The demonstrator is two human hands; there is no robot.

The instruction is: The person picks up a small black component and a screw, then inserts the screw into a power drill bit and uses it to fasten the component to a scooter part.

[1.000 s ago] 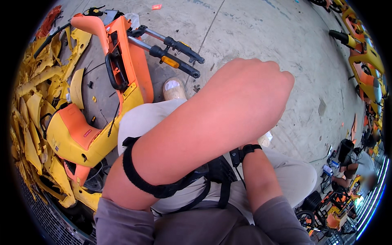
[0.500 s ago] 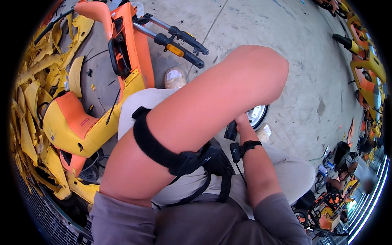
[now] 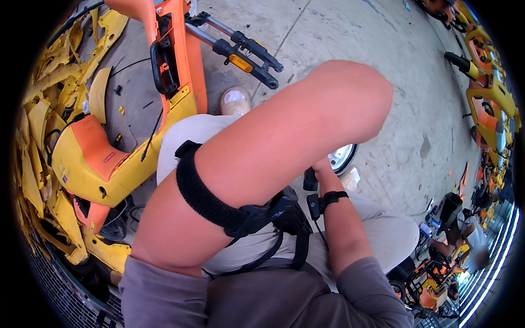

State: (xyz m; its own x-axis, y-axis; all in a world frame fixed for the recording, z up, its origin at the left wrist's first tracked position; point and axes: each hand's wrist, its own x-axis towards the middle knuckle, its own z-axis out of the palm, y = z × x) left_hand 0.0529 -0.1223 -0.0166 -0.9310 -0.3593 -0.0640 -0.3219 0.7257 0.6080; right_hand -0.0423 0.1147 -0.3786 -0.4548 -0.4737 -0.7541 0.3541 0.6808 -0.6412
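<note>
The left arm (image 3: pixel 290 128) left its sleeve (image 3: pixel 164 298) below the black band (image 3: pixel 199 191) and was bare on both sides of it. Beyond the band it slanted up and to the right, its rounded far end well apart from the band. The left hand's fingers were hidden, so its grip could not be told. The right forearm (image 3: pixel 347 227), to the right of the band, rose steeply, bare from its own sleeve (image 3: pixel 363 284) to a strap (image 3: pixel 334 197) around the wrist. Above and right of the band, the right hand (image 3: pixel 322 165) showed partly under the left arm, its fingers mostly covered.
</note>
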